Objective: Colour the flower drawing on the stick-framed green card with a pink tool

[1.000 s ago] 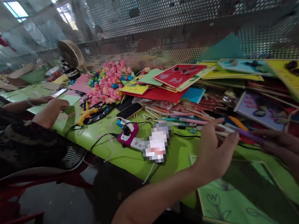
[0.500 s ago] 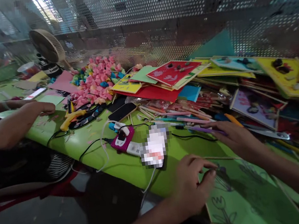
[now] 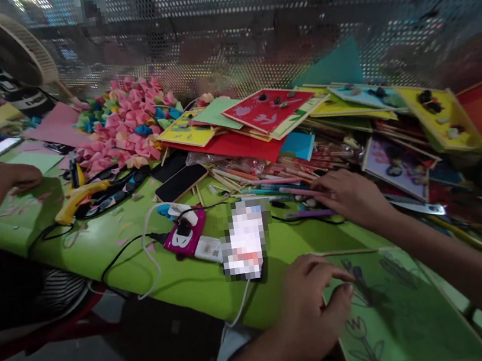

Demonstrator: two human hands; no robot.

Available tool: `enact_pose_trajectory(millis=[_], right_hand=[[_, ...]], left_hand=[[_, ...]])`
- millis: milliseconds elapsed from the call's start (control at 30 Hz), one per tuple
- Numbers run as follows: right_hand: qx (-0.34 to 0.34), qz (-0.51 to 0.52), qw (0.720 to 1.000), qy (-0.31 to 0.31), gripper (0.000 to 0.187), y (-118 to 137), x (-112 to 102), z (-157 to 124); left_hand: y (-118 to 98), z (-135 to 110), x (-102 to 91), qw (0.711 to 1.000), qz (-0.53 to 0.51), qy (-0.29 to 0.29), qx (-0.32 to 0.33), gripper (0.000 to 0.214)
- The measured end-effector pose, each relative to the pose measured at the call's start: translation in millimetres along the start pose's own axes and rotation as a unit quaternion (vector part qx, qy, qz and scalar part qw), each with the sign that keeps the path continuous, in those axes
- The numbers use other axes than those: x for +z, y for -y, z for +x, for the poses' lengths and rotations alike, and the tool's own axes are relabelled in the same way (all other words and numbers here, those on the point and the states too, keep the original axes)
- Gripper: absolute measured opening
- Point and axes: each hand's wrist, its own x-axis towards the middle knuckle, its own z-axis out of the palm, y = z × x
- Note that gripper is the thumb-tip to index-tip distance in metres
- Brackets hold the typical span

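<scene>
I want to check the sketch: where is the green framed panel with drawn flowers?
In the head view, the green framed panel lies at the lower right, with the left hand at its left edge and the right hand beyond it.

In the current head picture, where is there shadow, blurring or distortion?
Head view: shadow darkens part of the green drawing; the left hand looks slightly blurred; coarse pixel blocks cover the nearest phone; the fan appears stretched near the upper-left corner.
</scene>
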Motion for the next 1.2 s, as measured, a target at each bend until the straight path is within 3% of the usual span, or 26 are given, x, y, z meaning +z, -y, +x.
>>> enact_pose_trajectory(millis=[200, 300, 433, 533, 700, 800, 933, 1033, 1100, 1133, 1200], right_hand=[[0.019, -0.039, 0.999, 0.017, 0.019, 6, -3, 2], [0.027, 0.002, 1.0, 0.004, 0.018, 13, -23, -15], [0.019, 0.099, 0.995, 0.007, 0.019, 31, -59, -57], [0.016, 0.136, 0.99, 0.037, 0.016, 49, -80, -90], [-0.03, 0.126, 0.991, 0.024, 0.018, 74, -86, -124], [-0.072, 0.096, 0.993, 0.011, 0.021, 83, -81, -139], [-0.067, 0.145, 0.986, 0.041, 0.021, 89, -77, -160], [-0.039, 0.186, 0.979, 0.07, 0.025, 79, -81, -179], [0.001, 0.18, 0.982, 0.062, 0.027, 65, -86, -194], [0.047, 0.158, 0.985, 0.05, 0.029, 57, -88, -200], [0.125, 0.17, 0.977, 0.027, 0.029, 46, -89, -211]], left_hand=[[3, 1, -0.9, 1.0, -0.01, -0.016, -0.009, 0.017], [5, -1, -1.2, 0.997, 0.003, -0.07, 0.021, 0.021], [0, -2, -7.1, 0.979, 0.107, -0.153, 0.086, 0.047], [-6, 1, -13.0, 0.964, 0.208, -0.115, 0.118, 0.052], [-10, 0, -15.2, 0.927, 0.338, 0.021, 0.163, 0.023], [-10, -9, -11.4, 0.905, 0.379, 0.06, 0.186, 0.033], [-9, -23, -2.6, 0.895, 0.381, 0.093, 0.213, 0.042], [-7, -29, -3.9, 0.897, 0.376, 0.088, 0.215, 0.045], [-5, -32, -10.9, 0.907, 0.371, 0.04, 0.194, 0.045], [-5, -33, -14.9, 0.91, 0.378, 0.002, 0.173, 0.041], [-4, -36, -20.3, 0.913, 0.378, -0.01, 0.154, 0.035]])
